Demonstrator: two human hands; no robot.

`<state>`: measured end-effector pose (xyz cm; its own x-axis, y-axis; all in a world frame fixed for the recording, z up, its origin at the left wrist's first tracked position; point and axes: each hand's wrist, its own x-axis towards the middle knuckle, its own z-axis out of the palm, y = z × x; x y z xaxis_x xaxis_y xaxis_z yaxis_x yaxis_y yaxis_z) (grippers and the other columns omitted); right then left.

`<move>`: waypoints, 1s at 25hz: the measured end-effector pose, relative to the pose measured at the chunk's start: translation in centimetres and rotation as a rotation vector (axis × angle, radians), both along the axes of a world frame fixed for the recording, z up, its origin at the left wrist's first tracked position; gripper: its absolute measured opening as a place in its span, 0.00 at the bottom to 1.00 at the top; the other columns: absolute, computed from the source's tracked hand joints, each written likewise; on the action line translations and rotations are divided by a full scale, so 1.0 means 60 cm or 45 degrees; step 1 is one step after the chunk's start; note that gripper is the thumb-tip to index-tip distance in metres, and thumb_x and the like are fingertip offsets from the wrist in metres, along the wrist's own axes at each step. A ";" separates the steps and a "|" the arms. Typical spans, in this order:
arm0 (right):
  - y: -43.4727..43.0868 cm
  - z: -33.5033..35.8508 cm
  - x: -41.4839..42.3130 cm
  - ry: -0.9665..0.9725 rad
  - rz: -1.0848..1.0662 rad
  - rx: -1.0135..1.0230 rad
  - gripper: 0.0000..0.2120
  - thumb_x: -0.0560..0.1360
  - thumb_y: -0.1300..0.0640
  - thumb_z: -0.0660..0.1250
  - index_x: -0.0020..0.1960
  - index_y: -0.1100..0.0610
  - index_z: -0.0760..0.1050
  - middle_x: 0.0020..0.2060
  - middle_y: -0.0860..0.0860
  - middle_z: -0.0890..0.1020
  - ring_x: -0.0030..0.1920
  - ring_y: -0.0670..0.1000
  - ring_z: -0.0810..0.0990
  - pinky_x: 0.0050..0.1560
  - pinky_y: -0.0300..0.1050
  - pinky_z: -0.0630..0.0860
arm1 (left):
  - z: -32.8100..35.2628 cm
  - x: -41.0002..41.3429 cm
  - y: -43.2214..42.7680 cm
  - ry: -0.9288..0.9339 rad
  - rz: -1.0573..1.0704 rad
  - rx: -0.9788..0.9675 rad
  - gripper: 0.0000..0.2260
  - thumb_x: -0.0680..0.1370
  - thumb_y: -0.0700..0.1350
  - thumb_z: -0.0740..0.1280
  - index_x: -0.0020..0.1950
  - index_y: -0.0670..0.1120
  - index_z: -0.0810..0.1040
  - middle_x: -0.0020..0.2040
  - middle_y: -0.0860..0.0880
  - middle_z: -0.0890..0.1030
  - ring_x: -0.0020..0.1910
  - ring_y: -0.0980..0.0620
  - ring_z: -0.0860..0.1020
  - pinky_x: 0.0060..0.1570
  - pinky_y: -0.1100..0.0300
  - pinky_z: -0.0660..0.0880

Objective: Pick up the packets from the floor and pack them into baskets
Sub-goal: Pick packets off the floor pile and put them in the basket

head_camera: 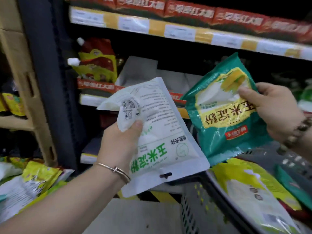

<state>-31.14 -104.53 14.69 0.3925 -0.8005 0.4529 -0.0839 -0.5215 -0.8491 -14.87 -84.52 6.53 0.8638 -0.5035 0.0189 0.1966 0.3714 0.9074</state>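
Left grip [118,142], at 7 o'clock, clasps a white corn starch packet [162,132], thumb pressed on its crumpled end. Right grip [270,108], at 3 o'clock, pinches a teal corn starch packet [224,115] by one end, above the grey basket [194,208] at 5 o'clock, which contains a yellow-green packet [249,186].

Dim overall, far bg going black; blur smearing red printed cartons [189,13]; wide-angle bending edges; glare glinting off yellow plastic pkts [38,174] near left.
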 end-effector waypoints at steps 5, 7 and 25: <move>-0.128 -0.011 -0.122 0.071 -0.219 0.103 0.15 0.74 0.52 0.69 0.43 0.66 0.77 0.25 0.50 0.80 0.24 0.46 0.78 0.27 0.41 0.78 | 0.042 -0.065 -0.152 -0.029 -0.191 0.052 0.06 0.77 0.38 0.65 0.51 0.44 0.81 0.47 0.43 0.84 0.46 0.41 0.83 0.50 0.42 0.78; -0.169 -0.038 -0.155 0.159 -0.280 0.170 0.16 0.74 0.52 0.68 0.42 0.67 0.76 0.25 0.52 0.78 0.21 0.44 0.76 0.22 0.36 0.73 | 0.038 -0.093 -0.216 -0.172 -0.223 0.241 0.05 0.76 0.37 0.66 0.51 0.41 0.81 0.49 0.41 0.83 0.49 0.40 0.81 0.55 0.42 0.76; -0.327 -0.291 -0.161 1.094 -0.400 0.354 0.17 0.79 0.56 0.61 0.63 0.65 0.70 0.49 0.59 0.78 0.46 0.56 0.76 0.43 0.43 0.70 | -0.094 -0.137 -0.407 -1.669 -1.081 2.286 0.18 0.83 0.41 0.52 0.73 0.39 0.62 0.72 0.41 0.65 0.69 0.42 0.65 0.65 0.53 0.62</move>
<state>-40.80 -124.13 -2.76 0.2510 -0.9615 -0.1119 -0.8379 -0.1580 -0.5224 -23.06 -108.94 0.89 0.4430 -0.7341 -0.5146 -0.8901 -0.4288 -0.1547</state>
